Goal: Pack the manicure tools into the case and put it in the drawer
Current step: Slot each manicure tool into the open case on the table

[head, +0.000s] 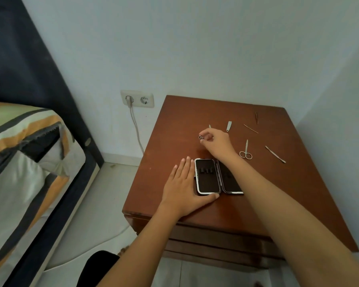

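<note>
A black manicure case (208, 176) with a silver rim lies open in two halves on the brown nightstand (174, 129). My left hand (184, 187) lies flat against the case's left side, thumb along its near edge. Beyond the case, my right hand (216, 141) pinches a small metal tool (201, 137) just above the tabletop. A second thin tool (210, 126) pokes out behind that hand. Loose on the top lie a nail clipper (229, 126), small scissors (245, 152), a cuticle pusher (275, 154), a thin stick (250, 128) and tweezers (256, 117).
The nightstand's drawer fronts (211, 239) are closed below its near edge. A bed with a striped cover (19, 162) stands at the left. A wall socket (137, 98) with a white cable (136, 129) is on the wall behind. My knee (97, 268) is at the bottom.
</note>
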